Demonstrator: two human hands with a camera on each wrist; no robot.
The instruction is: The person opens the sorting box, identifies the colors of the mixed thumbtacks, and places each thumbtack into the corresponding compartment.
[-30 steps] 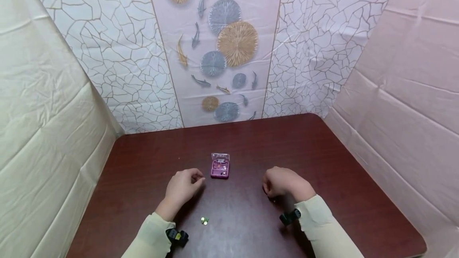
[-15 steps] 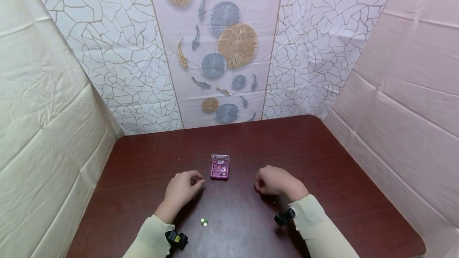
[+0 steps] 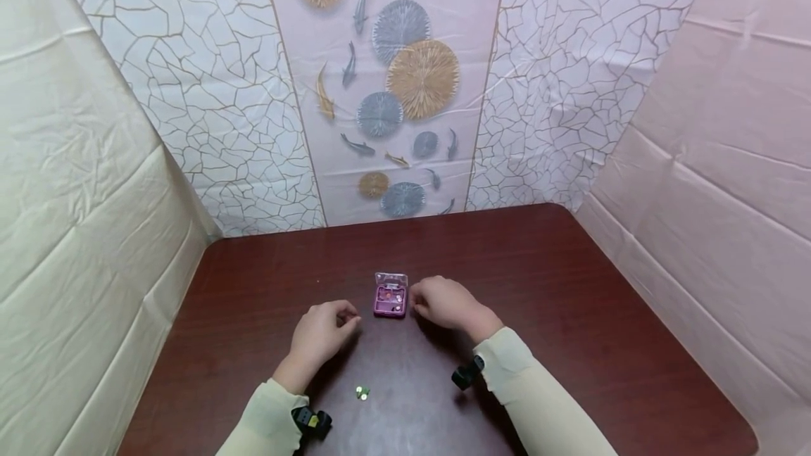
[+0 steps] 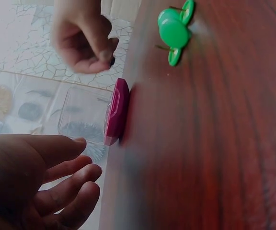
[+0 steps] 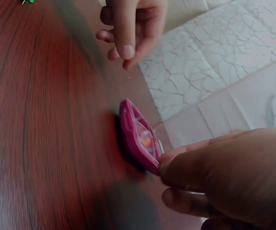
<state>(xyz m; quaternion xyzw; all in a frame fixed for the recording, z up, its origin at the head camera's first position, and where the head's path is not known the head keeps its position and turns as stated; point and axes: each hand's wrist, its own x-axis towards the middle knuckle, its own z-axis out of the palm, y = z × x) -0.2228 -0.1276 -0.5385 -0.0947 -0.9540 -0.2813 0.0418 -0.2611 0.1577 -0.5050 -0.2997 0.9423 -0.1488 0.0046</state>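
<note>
A small magenta pill box [image 3: 389,314] with its clear lid raised stands mid-table, and small bits, one of them orange [image 5: 146,142], lie in its compartments. My right hand [image 3: 448,305] is just right of the box, its thumb and fingertips together. In the left wrist view those fingertips pinch a small dark piece [image 4: 112,61], too small to name. My left hand [image 3: 319,338] rests on the table left of the box, fingers loosely bent and holding nothing. Several green thumbtacks [image 4: 174,32] lie on the table nearer me.
The dark red wooden table [image 3: 507,252] reaches back to a patterned cloth [image 3: 405,90]. Pale cloth walls stand at left [image 3: 95,231] and right [image 3: 709,181]. A tiny pale speck [image 3: 318,281] lies left of the box.
My right hand has moved left and slightly away from me, from the right part of the table to beside the pill box. The left hand has stayed in place.
</note>
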